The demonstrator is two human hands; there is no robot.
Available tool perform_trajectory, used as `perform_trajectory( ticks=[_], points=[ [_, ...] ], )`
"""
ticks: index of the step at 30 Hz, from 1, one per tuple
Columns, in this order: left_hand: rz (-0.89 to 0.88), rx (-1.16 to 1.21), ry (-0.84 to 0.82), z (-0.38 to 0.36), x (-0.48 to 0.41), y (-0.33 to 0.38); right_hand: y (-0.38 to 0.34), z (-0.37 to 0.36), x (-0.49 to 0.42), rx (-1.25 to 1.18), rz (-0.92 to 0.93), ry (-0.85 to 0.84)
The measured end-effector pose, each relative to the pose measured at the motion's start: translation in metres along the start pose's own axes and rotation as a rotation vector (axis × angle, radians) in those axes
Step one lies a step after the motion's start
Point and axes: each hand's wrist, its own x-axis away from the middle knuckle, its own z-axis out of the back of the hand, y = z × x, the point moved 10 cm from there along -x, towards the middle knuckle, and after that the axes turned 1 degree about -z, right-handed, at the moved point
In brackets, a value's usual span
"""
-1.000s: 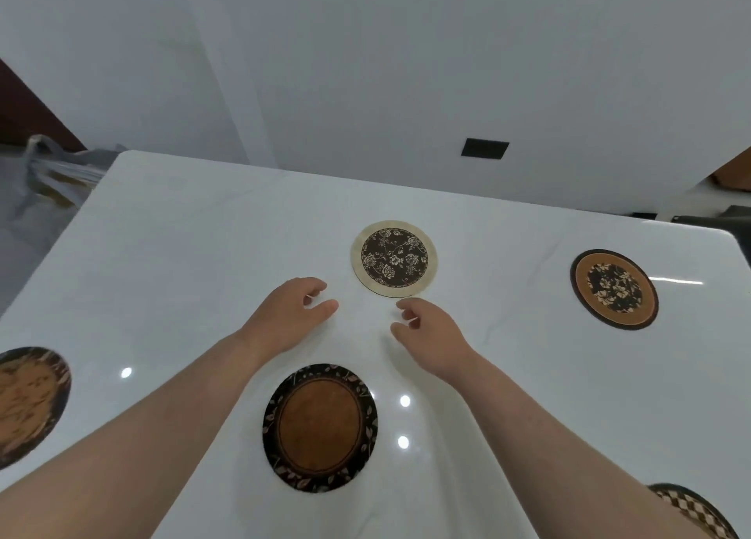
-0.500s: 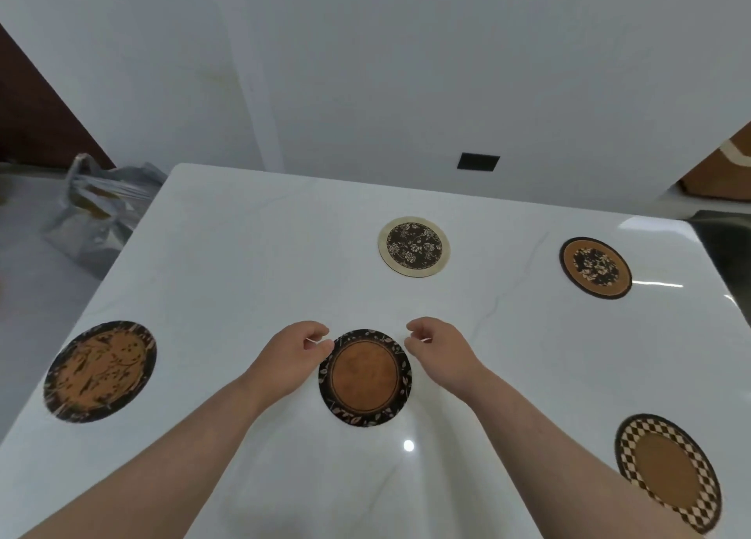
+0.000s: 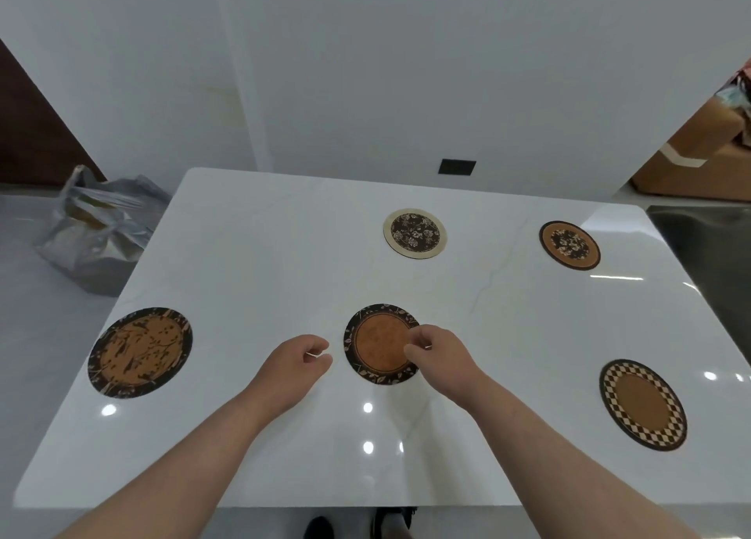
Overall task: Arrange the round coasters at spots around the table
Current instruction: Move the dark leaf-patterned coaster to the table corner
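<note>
- Head view looks down on the white table (image 3: pixel 284 254), five round coasters spread flat across it.
- Leaf-rimmed coaster (image 3: pixel 376 345) lies centre-near; right hand (image 3: pixel 441 355) overlaps its right edge, fingers curled, though whether they pinch the rim I cannot tell.
- Left hand (image 3: pixel 296 361) sits just beside that coaster's left side, apart from it, fingers loosely curled round nothing.
- Branch-patterned coaster (image 3: pixel 140 351) far left, checkered coaster (image 3: pixel 642 404) near right, cream-rimmed floral coaster (image 3: pixel 414 233) and orange floral coaster (image 3: pixel 569 246) at the back.
</note>
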Motion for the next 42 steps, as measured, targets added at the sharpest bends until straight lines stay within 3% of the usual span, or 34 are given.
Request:
perform_trajectory(
  ticks=[11, 20, 25, 42],
  points=[
    [0.114, 0.075, 0.102, 0.036, 0.033, -0.044, -0.018, -0.039, 0.003, 0.014, 0.038, -0.061],
    [0.243, 0.117, 0.321, 0.119, 0.059, -0.103, -0.091, -0.104, -0.025, 0.161, 0.21, -0.198],
    [0.246, 0.124, 0.392, 0.175, 0.065, -0.14, -0.12, -0.161, -0.028, 0.226, 0.22, -0.26],
    [0.305, 0.118, 0.241, 0.311, 0.007, -0.252, -0.211, -0.307, -0.043, 0.038, -0.034, -0.159]
  ],
)
